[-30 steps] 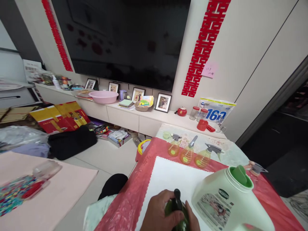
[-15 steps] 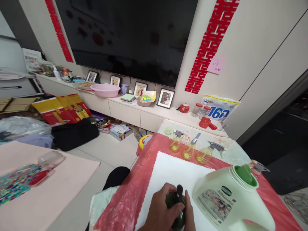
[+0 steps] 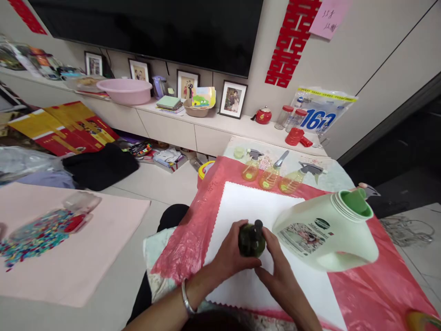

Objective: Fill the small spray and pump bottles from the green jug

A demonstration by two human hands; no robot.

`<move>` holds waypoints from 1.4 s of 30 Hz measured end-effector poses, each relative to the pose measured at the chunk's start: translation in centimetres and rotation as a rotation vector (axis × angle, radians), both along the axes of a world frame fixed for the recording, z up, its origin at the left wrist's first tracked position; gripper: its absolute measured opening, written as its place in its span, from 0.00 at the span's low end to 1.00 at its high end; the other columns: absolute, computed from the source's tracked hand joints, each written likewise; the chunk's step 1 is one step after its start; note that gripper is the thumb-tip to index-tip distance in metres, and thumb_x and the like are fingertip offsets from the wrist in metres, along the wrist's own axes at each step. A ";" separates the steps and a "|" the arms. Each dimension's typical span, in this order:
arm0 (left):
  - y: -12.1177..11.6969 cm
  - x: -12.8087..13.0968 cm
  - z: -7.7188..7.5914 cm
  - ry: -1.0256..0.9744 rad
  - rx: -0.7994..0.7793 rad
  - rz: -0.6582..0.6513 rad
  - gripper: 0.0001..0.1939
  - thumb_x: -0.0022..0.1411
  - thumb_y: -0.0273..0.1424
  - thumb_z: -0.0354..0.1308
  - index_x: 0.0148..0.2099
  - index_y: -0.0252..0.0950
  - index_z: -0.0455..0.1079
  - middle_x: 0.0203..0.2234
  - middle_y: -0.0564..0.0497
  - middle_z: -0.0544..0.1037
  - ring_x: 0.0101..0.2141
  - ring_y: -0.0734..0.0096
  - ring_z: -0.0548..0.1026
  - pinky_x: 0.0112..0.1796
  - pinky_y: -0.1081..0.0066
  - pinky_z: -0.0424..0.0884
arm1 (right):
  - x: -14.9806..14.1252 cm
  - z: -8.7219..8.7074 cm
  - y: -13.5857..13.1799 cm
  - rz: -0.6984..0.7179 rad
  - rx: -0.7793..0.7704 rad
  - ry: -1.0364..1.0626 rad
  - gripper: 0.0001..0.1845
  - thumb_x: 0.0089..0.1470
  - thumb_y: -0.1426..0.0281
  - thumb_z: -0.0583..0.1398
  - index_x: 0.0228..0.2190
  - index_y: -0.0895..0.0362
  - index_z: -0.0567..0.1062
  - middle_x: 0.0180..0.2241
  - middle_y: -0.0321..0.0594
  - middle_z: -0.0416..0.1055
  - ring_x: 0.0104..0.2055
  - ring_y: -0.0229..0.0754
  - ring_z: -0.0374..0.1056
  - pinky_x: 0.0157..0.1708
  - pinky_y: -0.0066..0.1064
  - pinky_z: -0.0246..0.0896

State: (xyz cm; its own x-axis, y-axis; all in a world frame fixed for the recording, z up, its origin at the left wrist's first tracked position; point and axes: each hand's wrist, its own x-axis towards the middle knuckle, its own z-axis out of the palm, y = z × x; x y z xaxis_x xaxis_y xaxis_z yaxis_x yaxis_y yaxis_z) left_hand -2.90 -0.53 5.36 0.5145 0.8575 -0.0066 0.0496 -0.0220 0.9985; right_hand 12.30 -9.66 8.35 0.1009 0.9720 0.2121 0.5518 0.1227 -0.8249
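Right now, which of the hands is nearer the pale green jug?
Right. Right hand is just left of the jug; left hand is farther left, across the dark bottle.

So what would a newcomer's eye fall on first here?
Probably the big pale green jug on the red-covered table. Left of it, the left hand and right hand cup a dark bottle. Behind, a red cut-out strip runs down right of the black television.

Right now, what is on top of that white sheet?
The left hand and right hand hold a dark green bottle over the white sheet; its base is hidden. The pale green jug appears partly on the sheet, covering what's beneath.
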 end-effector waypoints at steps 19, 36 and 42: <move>-0.5 1.3 -0.7 0.049 0.265 0.126 0.44 0.38 0.36 0.74 0.58 0.38 0.61 0.48 0.43 0.74 0.48 0.48 0.76 0.51 0.50 0.74 | -2.1 1.4 2.6 -0.469 0.191 -0.203 0.32 0.63 0.49 0.61 0.59 0.56 0.71 0.47 0.41 0.73 0.45 0.44 0.73 0.44 0.31 0.70; 1.8 0.3 -3.8 -0.060 0.233 0.061 0.55 0.33 0.38 0.80 0.63 0.40 0.59 0.57 0.42 0.70 0.56 0.47 0.72 0.58 0.48 0.70 | -1.6 -1.2 4.9 -0.307 0.108 0.206 0.34 0.59 0.54 0.66 0.62 0.54 0.69 0.55 0.45 0.68 0.53 0.48 0.70 0.50 0.35 0.72; 1.7 0.0 -2.7 -0.108 0.217 0.075 0.50 0.37 0.32 0.77 0.62 0.42 0.61 0.57 0.44 0.71 0.56 0.48 0.73 0.58 0.49 0.70 | -1.1 -1.0 4.9 -0.136 0.101 0.308 0.31 0.64 0.55 0.61 0.63 0.55 0.66 0.59 0.46 0.65 0.60 0.49 0.65 0.59 0.40 0.67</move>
State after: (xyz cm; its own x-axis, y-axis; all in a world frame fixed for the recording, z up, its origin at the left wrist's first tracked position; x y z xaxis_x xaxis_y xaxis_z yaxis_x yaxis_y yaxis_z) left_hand -2.91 1.17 2.63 0.4374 0.8683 0.2340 -0.0481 -0.2372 0.9703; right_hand 11.22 -4.79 7.33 0.3024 0.9208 0.2464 0.2958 0.1551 -0.9426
